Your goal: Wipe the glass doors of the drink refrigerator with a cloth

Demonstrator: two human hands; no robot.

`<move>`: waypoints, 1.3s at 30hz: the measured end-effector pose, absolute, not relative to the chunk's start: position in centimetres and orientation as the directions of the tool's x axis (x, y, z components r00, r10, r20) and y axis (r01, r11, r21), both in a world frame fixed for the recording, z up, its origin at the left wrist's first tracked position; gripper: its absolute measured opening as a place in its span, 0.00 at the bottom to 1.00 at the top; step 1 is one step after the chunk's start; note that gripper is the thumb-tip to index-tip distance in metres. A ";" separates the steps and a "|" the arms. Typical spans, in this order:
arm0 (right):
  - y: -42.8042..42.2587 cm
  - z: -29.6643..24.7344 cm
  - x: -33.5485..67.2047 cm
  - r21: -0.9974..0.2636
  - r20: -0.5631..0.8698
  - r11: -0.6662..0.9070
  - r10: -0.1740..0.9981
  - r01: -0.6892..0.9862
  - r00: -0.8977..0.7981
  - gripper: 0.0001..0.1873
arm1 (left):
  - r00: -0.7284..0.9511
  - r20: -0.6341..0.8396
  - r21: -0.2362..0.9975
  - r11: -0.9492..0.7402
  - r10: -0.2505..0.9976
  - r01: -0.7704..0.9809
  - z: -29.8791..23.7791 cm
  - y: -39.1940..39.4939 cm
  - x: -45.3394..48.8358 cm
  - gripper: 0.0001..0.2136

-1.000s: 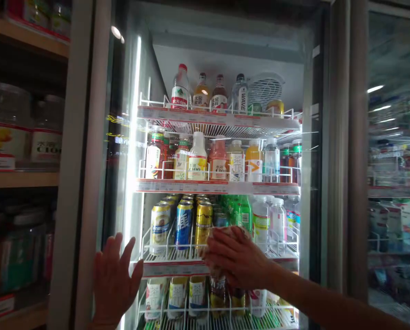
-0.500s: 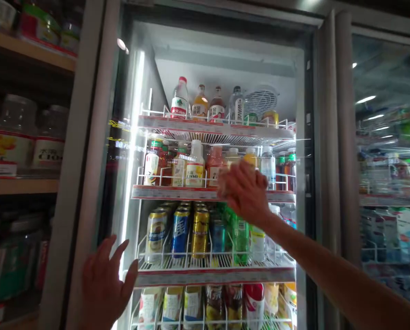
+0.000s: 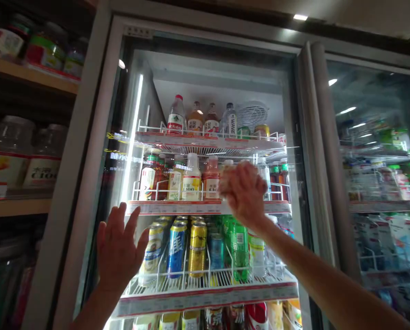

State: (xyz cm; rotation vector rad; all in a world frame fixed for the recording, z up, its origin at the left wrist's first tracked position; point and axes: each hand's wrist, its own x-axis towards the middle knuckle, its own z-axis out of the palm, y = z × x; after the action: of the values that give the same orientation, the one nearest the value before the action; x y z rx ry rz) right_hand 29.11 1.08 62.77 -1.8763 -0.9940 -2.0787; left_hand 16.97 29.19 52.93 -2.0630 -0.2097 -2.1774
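Bunched in my right hand (image 3: 248,195) is a pale, crumpled cloth (image 3: 226,183), which shows at the left of the fingers. That hand is up against or just in front of the glass door (image 3: 205,64) of a lit drinks fridge, covering some bottles on the second shelf. Whether the cloth presses on the glass is hard to see. Lower left, my left hand (image 3: 120,247) is open with fingers spread, close to the left part of the door. I cannot tell if it touches the glass. Light reflections lie on the pane.
Behind the glass stand bottles (image 3: 191,178), beer cans (image 3: 198,247) and green bottles (image 3: 239,247) on wire shelves. A vertical door handle (image 3: 316,151) runs down the right side, beside a second glass-fronted fridge (image 3: 379,206). Wooden shelves (image 3: 22,73) with jars and bottles are at left.
My left hand has risen and moved right over the door. My right hand with the cloth stays at nearly the same place in view, while the view has tilted and shifted.
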 end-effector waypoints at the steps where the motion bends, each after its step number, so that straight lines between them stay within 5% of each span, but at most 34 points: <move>1: 1.4 61.6 28.7 0.518 0.850 -0.663 0.470 0.541 -0.238 0.26 | -0.043 0.999 0.016 -0.980 0.007 0.196 52.9 29.1 16.9 0.27; 3: 1.2 59.7 28.3 0.719 0.657 -0.449 0.687 0.531 -0.309 0.24 | -0.031 0.999 0.027 -0.980 0.021 0.199 53.0 29.0 16.8 0.27; 5: -0.4 59.7 29.0 0.682 0.703 -0.499 0.649 0.535 -0.292 0.24 | -0.044 0.999 0.023 -0.981 0.015 0.192 53.2 28.9 16.8 0.27; 8: -2.6 62.2 30.6 0.247 0.969 -0.808 0.196 0.534 -0.152 0.26 | -0.054 0.998 0.022 -0.985 0.013 0.174 53.3 28.8 16.8 0.28; 10: -2.5 62.9 30.8 0.062 0.993 -0.854 0.002 0.516 -0.116 0.28 | -0.058 0.998 0.038 -0.986 0.028 0.164 53.3 28.7 16.8 0.28; 11: -2.0 62.5 30.6 0.107 0.991 -0.850 0.047 0.516 -0.128 0.28 | -0.060 0.997 0.047 -0.986 0.038 0.159 53.4 28.7 16.8 0.28; 14: -1.2 60.6 30.0 0.537 0.841 -0.675 0.476 0.506 -0.257 0.28 | -0.067 0.997 0.059 -0.988 0.050 0.140 53.5 28.6 16.7 0.27; 16: -2.6 60.7 30.6 0.570 0.818 -0.662 0.513 0.487 -0.261 0.28 | -0.068 0.997 0.056 -0.990 0.047 0.127 53.5 28.6 16.6 0.27; 20: -6.0 65.0 32.7 -0.111 0.993 -0.909 -0.115 0.403 0.012 0.29 | -0.065 0.997 0.057 -0.993 0.051 0.106 53.5 28.4 16.7 0.28; 21: -5.8 65.6 32.6 -0.188 0.982 -0.907 -0.180 0.378 0.055 0.30 | -0.068 0.996 0.063 -0.992 0.057 0.105 53.6 28.4 16.7 0.28; 23: -3.6 65.0 31.6 -0.028 0.999 -0.912 -0.013 0.409 0.039 0.29 | -0.075 0.995 0.080 -0.991 0.073 0.104 53.6 28.3 16.7 0.28; 25: -0.9 63.3 30.1 0.425 0.899 -0.765 0.421 0.483 -0.125 0.29 | -0.077 0.995 0.074 -0.992 0.066 0.104 53.7 28.3 16.7 0.28; 27: 0.5 62.5 29.4 0.667 0.723 -0.559 0.644 0.493 -0.249 0.28 | -0.072 0.996 0.060 -0.992 0.052 0.111 53.7 28.3 16.7 0.28; 29: 0.1 63.9 29.7 0.563 0.816 -0.651 0.536 0.509 -0.217 0.27 | -0.077 0.997 0.036 -0.991 0.026 0.133 53.6 28.5 16.9 0.28; 32: -0.6 67.7 30.5 0.105 0.994 -0.857 0.095 0.505 -0.046 0.28 | -0.082 0.997 0.012 -0.985 -0.002 0.170 53.3 29.0 17.1 0.28; 33: -0.1 68.3 30.4 0.066 0.998 -0.862 0.059 0.503 -0.030 0.29 | -0.079 0.997 0.005 -0.984 -0.009 0.178 53.2 29.1 17.2 0.28; 34: 0.7 68.2 30.0 0.124 0.992 -0.851 0.119 0.511 -0.043 0.29 | -0.072 0.997 0.001 -0.983 -0.013 0.185 53.2 29.2 17.3 0.28; 37: 3.5 65.6 28.1 0.619 0.769 -0.590 0.589 0.519 -0.247 0.26 | -0.070 0.997 0.000 -0.979 -0.015 0.204 53.1 29.2 17.3 0.28; 39: 4.1 64.8 27.4 0.754 0.616 -0.429 0.725 0.497 -0.308 0.24 | -0.073 0.997 0.003 -0.977 -0.012 0.213 53.0 29.2 17.2 0.28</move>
State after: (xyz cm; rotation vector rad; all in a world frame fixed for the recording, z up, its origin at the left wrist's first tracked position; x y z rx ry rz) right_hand 27.45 4.09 64.78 -1.9403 -1.7589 -2.0522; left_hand 17.23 29.18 53.00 -2.0269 -0.2219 -2.1828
